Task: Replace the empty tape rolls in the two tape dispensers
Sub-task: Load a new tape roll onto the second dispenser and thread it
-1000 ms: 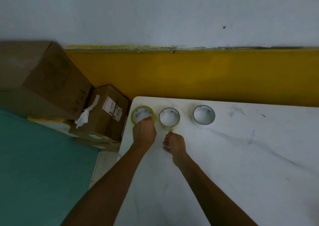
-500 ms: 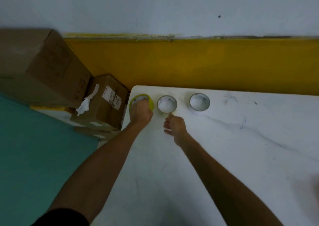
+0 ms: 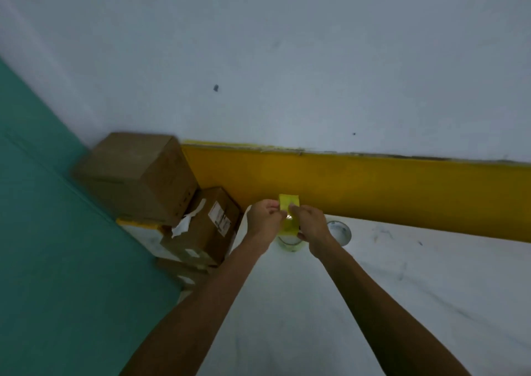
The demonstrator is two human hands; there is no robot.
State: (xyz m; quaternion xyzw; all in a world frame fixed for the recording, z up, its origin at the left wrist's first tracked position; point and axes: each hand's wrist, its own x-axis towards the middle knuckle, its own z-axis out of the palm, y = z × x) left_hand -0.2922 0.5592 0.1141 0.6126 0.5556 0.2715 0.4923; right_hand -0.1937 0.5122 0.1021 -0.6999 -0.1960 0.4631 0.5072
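A yellow tape roll (image 3: 289, 203) is lifted on edge above the far left corner of the white table (image 3: 373, 289). My left hand (image 3: 264, 217) grips its left side and my right hand (image 3: 311, 226) pinches its right side. Under the hands a second roll (image 3: 290, 245) lies flat on the table, partly hidden. A third roll (image 3: 339, 230) with a pale core lies flat just to the right of my right hand. No tape dispenser is in view.
Cardboard boxes (image 3: 138, 174) (image 3: 207, 226) are stacked on the floor left of the table, against the yellow wall band (image 3: 402, 191). A teal surface (image 3: 57, 246) fills the left side.
The yellow roll has come off the table, held on edge between both hands. My right hand moved from the tabletop up to the roll. The camera tilted up toward the wall.
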